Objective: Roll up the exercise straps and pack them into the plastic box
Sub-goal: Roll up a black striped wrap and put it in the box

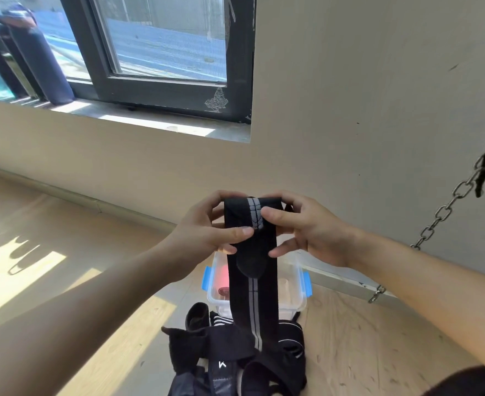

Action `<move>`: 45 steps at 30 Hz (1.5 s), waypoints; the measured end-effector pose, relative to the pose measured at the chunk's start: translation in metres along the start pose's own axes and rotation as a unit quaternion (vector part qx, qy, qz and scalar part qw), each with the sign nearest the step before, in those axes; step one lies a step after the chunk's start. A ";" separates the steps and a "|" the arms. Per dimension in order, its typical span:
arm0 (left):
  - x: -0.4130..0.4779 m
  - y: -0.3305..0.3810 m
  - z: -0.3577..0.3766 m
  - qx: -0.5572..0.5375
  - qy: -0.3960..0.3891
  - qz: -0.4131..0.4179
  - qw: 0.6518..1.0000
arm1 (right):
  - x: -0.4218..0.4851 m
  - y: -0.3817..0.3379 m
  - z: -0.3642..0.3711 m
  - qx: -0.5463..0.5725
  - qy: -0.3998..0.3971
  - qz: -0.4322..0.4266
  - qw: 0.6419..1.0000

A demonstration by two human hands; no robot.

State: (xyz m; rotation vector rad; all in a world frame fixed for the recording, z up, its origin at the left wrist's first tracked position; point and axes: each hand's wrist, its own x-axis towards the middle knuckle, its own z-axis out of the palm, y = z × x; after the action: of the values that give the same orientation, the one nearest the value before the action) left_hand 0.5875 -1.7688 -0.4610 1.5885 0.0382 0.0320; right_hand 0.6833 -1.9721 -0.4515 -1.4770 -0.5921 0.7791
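Now both grips, left hand (207,228) and right hand (310,230), are pinching the folded top end of the black strap (254,298), which is hanging lengthwise straight down onto the strap pile (230,347) lying on the near side of the plastic box (297,297).

black strap (267,298) with a grey centre stripe, top end folded over in the grip, hangs straight down. below the grip, an open clear box (298,292) holds a pink roll (221,277); a heap (230,342) of black straps lies lower.

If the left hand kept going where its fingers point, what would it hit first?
The left hand points at the right hand, just across the strap both hold; likely that first.
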 end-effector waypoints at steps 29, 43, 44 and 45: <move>-0.001 0.001 -0.002 -0.006 -0.021 0.000 1.000 | -0.003 -0.001 0.007 0.003 -0.004 0.052 0.999; 0.000 0.005 -0.001 -0.014 -0.050 -0.116 0.992 | 0.001 0.007 -0.002 -0.107 0.038 -0.105 0.988; 0.001 0.003 -0.001 -0.015 -0.037 -0.114 0.993 | 0.001 0.007 -0.002 -0.132 0.038 -0.110 0.984; 0.002 0.001 -0.002 -0.014 -0.028 -0.111 0.993 | 0.001 0.007 -0.002 -0.148 0.039 -0.111 0.982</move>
State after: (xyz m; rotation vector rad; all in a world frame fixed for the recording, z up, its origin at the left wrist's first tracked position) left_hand 0.5898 -1.7672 -0.4600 1.5480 0.1697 -0.1857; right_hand 0.6847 -1.9729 -0.4585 -1.6690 -0.8249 0.4705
